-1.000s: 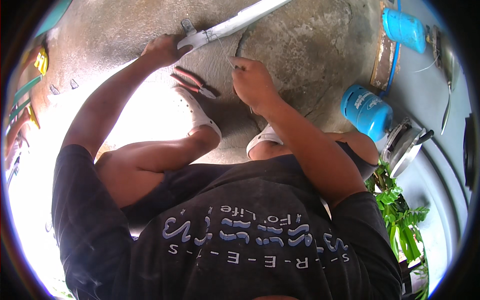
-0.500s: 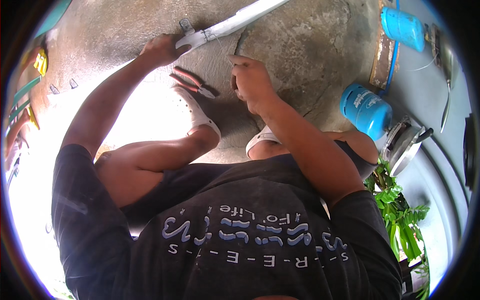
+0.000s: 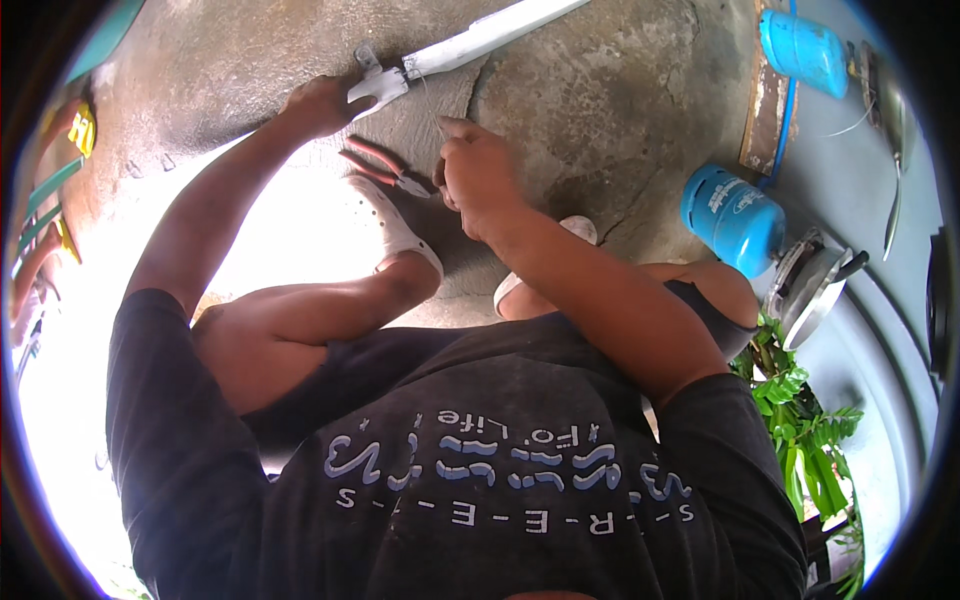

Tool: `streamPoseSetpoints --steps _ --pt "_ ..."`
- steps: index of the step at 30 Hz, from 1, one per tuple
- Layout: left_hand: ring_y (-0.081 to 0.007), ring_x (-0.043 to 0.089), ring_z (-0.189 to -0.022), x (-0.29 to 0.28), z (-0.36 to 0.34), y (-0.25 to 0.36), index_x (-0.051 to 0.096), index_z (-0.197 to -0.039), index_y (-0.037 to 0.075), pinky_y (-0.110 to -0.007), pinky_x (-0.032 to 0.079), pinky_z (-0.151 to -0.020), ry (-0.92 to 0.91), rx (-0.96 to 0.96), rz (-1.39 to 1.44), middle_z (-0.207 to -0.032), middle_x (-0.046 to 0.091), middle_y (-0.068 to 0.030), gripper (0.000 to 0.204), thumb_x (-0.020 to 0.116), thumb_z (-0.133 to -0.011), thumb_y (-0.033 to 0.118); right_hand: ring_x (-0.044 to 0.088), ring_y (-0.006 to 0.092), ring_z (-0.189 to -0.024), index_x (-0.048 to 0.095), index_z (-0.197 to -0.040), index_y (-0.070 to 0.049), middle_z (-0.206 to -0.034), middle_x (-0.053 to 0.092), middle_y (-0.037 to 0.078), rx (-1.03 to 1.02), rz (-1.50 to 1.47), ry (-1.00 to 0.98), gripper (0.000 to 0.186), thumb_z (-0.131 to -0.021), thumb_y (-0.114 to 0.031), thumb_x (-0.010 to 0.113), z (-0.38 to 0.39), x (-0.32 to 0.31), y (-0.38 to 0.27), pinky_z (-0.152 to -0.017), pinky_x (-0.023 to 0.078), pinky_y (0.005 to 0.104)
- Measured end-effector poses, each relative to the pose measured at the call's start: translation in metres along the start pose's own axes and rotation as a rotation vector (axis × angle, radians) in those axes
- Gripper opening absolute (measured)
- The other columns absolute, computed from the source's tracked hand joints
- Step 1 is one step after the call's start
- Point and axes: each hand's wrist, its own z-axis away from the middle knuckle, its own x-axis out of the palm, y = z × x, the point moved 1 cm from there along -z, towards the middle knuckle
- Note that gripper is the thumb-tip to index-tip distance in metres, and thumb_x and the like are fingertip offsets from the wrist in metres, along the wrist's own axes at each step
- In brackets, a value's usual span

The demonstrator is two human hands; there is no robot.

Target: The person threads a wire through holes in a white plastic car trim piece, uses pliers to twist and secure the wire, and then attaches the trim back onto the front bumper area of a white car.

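Observation:
My left hand [image 3: 317, 105] grips a long white bar [image 3: 475, 37] near its lower-left end, beside a small metal bracket [image 3: 368, 62]. A thin wire [image 3: 424, 88] hangs from a dark wrapped joint on the bar toward my right hand [image 3: 478, 170]. That hand is closed around the wire and what looks like a slim pointed tool, whose grey tip [image 3: 446, 126] shows above the fingers; the rest is hidden. Red-handled cutting pliers [image 3: 372, 153] lie on the concrete floor [image 3: 610, 90], just left of my right hand.
Two blue gas cylinders [image 3: 733, 225] [image 3: 805, 55] lie at the right, with metal pans [image 3: 815, 295], a blue hose [image 3: 785, 125] and green plants [image 3: 795, 420]. Yellow and green items [image 3: 82, 128] line the left rim. My white clogs [image 3: 395, 240] are below the pliers and bar.
My right hand has moved left and slightly toward me, closer to the pliers. My left hand and the bar's end have shifted slightly toward me. More of the right clog shows.

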Motion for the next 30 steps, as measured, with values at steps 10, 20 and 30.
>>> streamPoseSetpoints --steps 10,20,30 --pt "-0.0450 0.064 -0.129 -0.096 -0.048 0.014 0.053 -0.152 0.003 -0.051 0.054 -0.111 0.211 0.181 -0.200 -0.139 0.066 -0.0288 0.080 0.083 -0.090 0.044 0.063 0.0168 -0.059 0.066 -0.141 0.003 -0.078 0.071 0.014 -0.060 0.153 0.018 0.050 -0.095 -0.003 0.049 0.011 -0.023 0.007 -0.059 0.051 0.0345" --pt "-0.0421 0.067 -0.126 -0.033 -0.135 0.126 0.053 -0.151 0.001 -0.049 0.053 -0.106 -0.065 0.310 -0.015 -0.137 0.068 -0.0277 0.079 0.085 -0.089 0.035 0.052 0.0116 -0.055 0.060 -0.147 0.003 -0.064 0.057 0.005 -0.210 0.360 -0.079 0.054 -0.096 -0.004 0.046 0.030 -0.060 0.011 -0.054 0.043 0.0307" --pt "-0.0394 0.059 -0.137 -0.048 -0.129 0.117 0.054 -0.150 -0.003 -0.048 0.048 -0.114 -0.245 0.298 0.229 -0.148 0.061 -0.0262 0.069 0.079 -0.096 0.031 0.063 0.0169 -0.059 0.068 -0.139 0.003 -0.073 0.069 0.014 -0.059 0.195 -0.114 0.049 -0.094 -0.004 0.050 0.011 -0.053 -0.004 -0.059 0.050 0.0352"
